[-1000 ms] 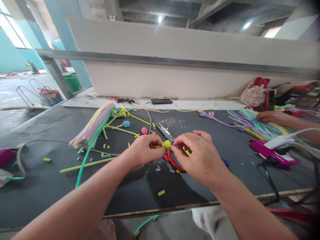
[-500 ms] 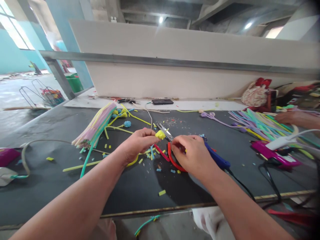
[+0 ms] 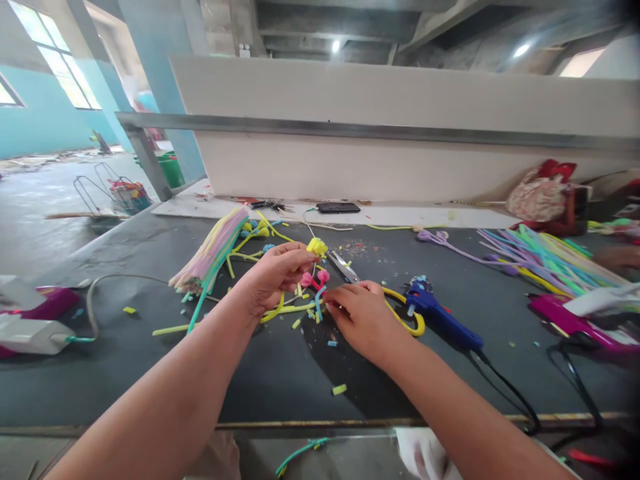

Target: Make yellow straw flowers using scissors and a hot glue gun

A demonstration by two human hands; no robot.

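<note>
My left hand (image 3: 273, 277) is closed on a yellow pipe-cleaner stem, and its rolled yellow tip (image 3: 317, 247) sticks up above my fingers. My right hand (image 3: 363, 320) rests low on the dark table (image 3: 125, 373) with its fingers curled. Its fingertips pinch the lower ends of two short stems with pink ball tips (image 3: 315, 279), one red and one blue. Scissor blades (image 3: 345, 267) lie just behind my right hand. A yellow loop (image 3: 407, 323) lies beside it. A blue glue gun (image 3: 440, 313) lies to its right.
A bundle of pastel pipe cleaners (image 3: 215, 250) lies at the left, with cut scraps scattered around. More coloured pipe cleaners (image 3: 540, 260) and a magenta glue gun (image 3: 565, 320) lie at the right. A phone (image 3: 338, 207) and a red-and-white bag (image 3: 543, 193) sit by the back board.
My right hand has let go of the yellow tip and moved down and left to the pink-tipped stems. My left hand has lifted the yellow piece. The blue glue gun now lies uncovered.
</note>
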